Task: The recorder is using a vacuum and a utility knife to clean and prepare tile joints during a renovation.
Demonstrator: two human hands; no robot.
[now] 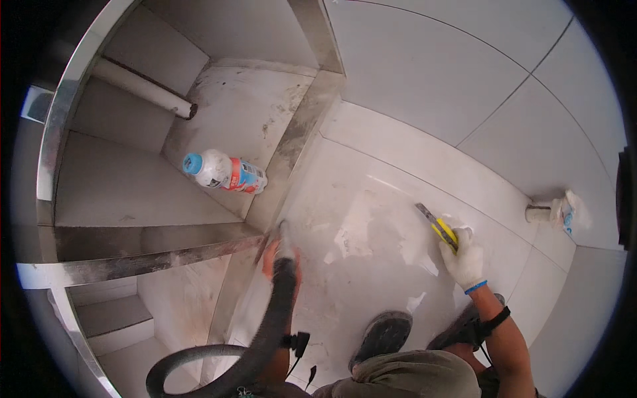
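Evidently, ribbed hose (277, 302) beside compartment frame (294, 142) is grasped near nozzle (284, 239) by left grip (270, 259); likely light, flexible. Utility knife (436, 227) is clasped above floor (332, 288) by gloved right grip (464, 260); probably stiff, best held by handle (446, 237).

Two hands total, left hand (270, 260) and right hand (464, 257), and just one glove (466, 266) between them lol. One yellow-and-black knife (438, 227) on the right, one black ribbed hose (270, 320) near left, one bottle (219, 169) farther left. Shoes (385, 333): two, near side. Pipes (144, 87): I get two, one far left, one off to the right.
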